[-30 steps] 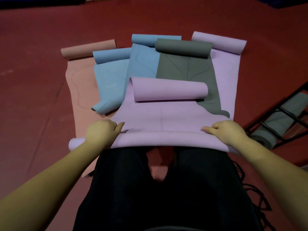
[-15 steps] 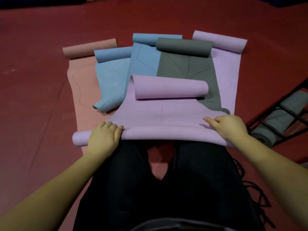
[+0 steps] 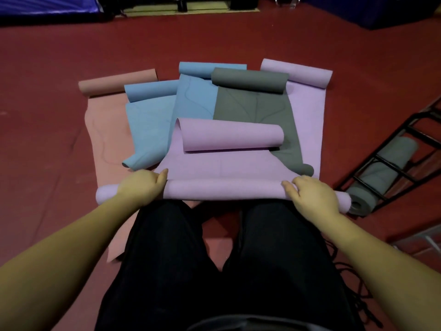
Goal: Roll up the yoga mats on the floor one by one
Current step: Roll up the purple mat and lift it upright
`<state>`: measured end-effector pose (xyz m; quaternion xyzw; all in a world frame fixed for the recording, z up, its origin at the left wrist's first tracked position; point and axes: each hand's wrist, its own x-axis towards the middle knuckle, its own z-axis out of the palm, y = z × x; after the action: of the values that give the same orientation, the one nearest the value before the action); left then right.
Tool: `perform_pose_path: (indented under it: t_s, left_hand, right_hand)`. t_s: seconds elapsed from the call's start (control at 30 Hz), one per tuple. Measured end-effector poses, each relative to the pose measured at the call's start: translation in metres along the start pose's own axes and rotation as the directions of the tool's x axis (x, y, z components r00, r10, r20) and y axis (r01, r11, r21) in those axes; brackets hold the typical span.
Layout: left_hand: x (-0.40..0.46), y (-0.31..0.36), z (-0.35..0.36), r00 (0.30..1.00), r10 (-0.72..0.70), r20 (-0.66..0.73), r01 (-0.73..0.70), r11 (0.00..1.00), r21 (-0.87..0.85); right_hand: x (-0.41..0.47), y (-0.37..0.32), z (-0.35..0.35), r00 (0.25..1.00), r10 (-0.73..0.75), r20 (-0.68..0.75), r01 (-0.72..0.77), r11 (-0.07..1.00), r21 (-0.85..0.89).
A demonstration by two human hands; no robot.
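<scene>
Gripping the matte lilac mat's near roll, both hands' fingers seemingly curled over it.

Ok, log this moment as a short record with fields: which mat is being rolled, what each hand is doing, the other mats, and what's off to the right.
mat in work: front lilac mat, near end rolled, far end curled
left hand: grips the near roll
right hand: grips the same roll
other mats: salmon mat, two blue mats, grey mat, second lilac mat, all partly unrolled, overlapping
right side: rolled grey mat in a black rack
</scene>
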<state>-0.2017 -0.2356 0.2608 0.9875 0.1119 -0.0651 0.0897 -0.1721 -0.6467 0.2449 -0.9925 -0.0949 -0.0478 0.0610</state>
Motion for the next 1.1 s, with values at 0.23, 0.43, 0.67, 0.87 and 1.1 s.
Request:
perform_pose_path:
  t_s: [0.23,0.43,0.67,0.87,1.1]
  left_hand:
    - [0.034,0.018,-0.034,0.978,-0.021,0.208,-0.007,0.991,0.132]
    - [0.022,0.023,-0.016,0.902,-0.049,0.430,-0.009,0.991,0.132]
    - [0.026,0.010,-0.007,0.932,0.016,0.362,-0.032,0.999,0.039]
    - [0.026,0.023,-0.008,0.975,0.012,0.223,-0.066,0.969,0.240]
    - [-0.002,0.019,0.013,0.998,0.037,-0.046,-0.031,0.992,0.126]
  right_hand:
    - [0.047,0.022,-0.042,0.914,0.058,0.402,-0.041,0.998,-0.051]
    - [0.049,0.023,-0.026,0.784,0.039,0.620,-0.103,0.992,0.068]
    - [0.060,0.016,-0.017,0.796,-0.031,0.604,-0.055,0.991,0.124]
    - [0.072,0.018,-0.012,0.796,0.030,0.605,-0.098,0.992,0.079]
    - [0.083,0.018,-0.009,0.735,0.043,0.676,-0.144,0.985,0.093]
